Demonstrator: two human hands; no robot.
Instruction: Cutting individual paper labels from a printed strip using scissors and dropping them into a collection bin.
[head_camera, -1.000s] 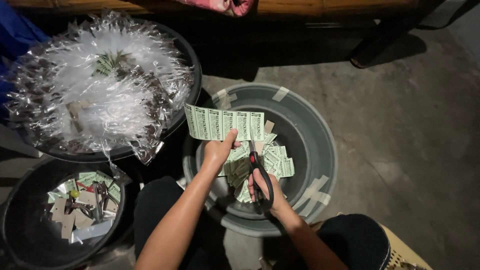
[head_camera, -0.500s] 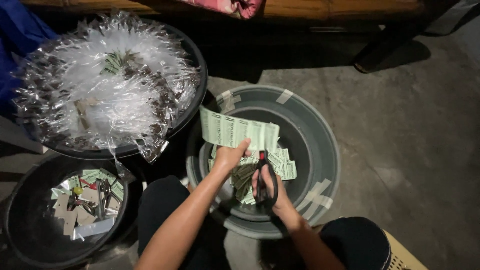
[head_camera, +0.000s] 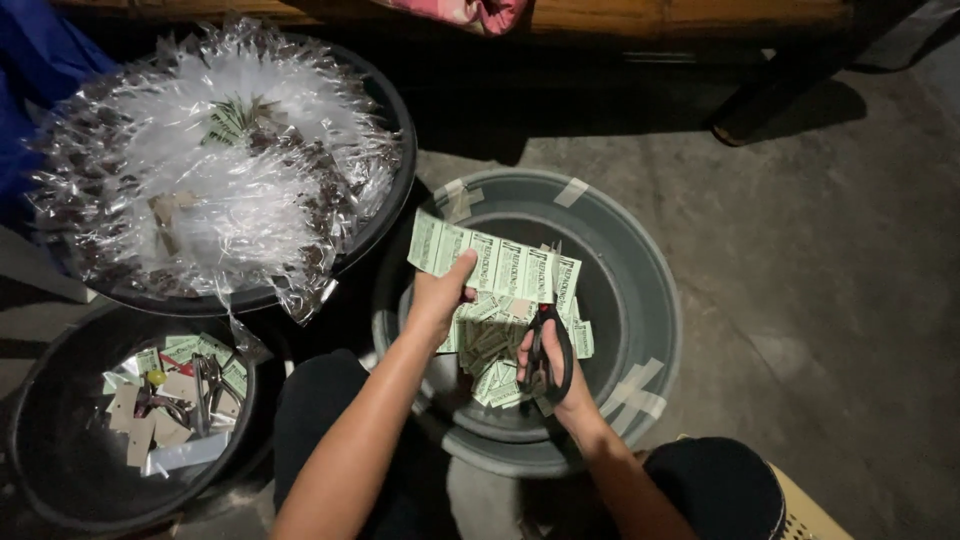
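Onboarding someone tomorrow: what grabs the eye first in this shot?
Centre frame, the left hand holds up a strip of pale green printed labels while the right hand works black-handled scissors at it, over a grey tub with cut labels piled inside. Upper left, a black basin heaped with shiny clear plastic packets catches the light. Lower left, a smaller black basin holds paper scraps and small tools.

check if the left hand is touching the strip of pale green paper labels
Touching: the head view shows the left hand pinching the strip of pale green paper labels, thumb on its lower edge.
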